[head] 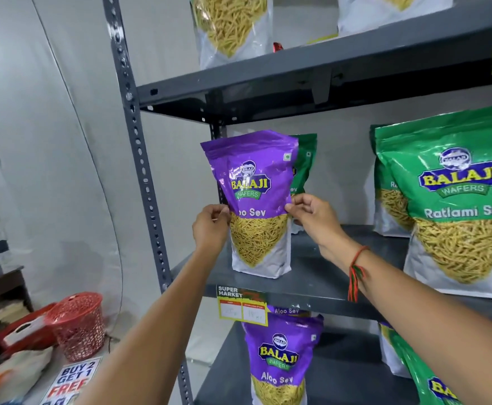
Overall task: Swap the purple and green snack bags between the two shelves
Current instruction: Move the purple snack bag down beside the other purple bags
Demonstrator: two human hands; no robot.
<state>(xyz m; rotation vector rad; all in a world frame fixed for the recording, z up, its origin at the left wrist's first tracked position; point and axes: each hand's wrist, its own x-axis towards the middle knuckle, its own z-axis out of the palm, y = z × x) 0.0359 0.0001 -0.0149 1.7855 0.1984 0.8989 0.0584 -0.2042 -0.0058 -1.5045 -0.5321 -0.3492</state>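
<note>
Both hands, left (209, 226) and right (311, 214), pinch the purple bag's (256, 182) side edges.

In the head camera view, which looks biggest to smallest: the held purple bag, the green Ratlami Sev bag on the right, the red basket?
1. Green Ratlami Sev snack bag, though it sits nearer the camera.
2. Purple Aloo Sev snack bag.
3. Red plastic mesh basket.

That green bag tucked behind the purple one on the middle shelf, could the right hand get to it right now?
Probably not straight away. The right hand and left hand both pinch the purple bag, which stands in front of the green bag and covers most of it. Letting go and reaching around its right side looks possible.
</note>
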